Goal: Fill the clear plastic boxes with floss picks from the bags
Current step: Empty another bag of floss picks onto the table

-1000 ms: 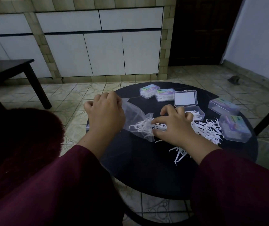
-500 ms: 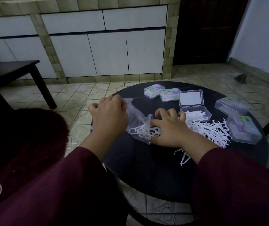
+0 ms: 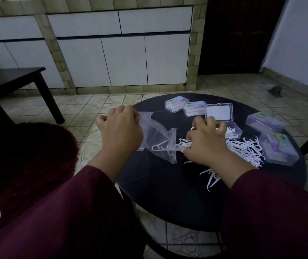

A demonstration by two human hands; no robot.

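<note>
Head view: round black table (image 3: 168, 193) is seen from above. Clear bag (image 3: 155, 135) is pinched at its upper edge by the left hand (image 3: 120, 130), one floss pick left inside near the mouth. Loose floss picks (image 3: 246, 148) are heaped on the table, with the right hand (image 3: 206, 142) curled over the heap, gripping some. Open box (image 3: 232, 130), lid raised, sits just beyond the fingers. Closed boxes (image 3: 278, 149) carry coloured labels; the writing is too small to be read.
</note>
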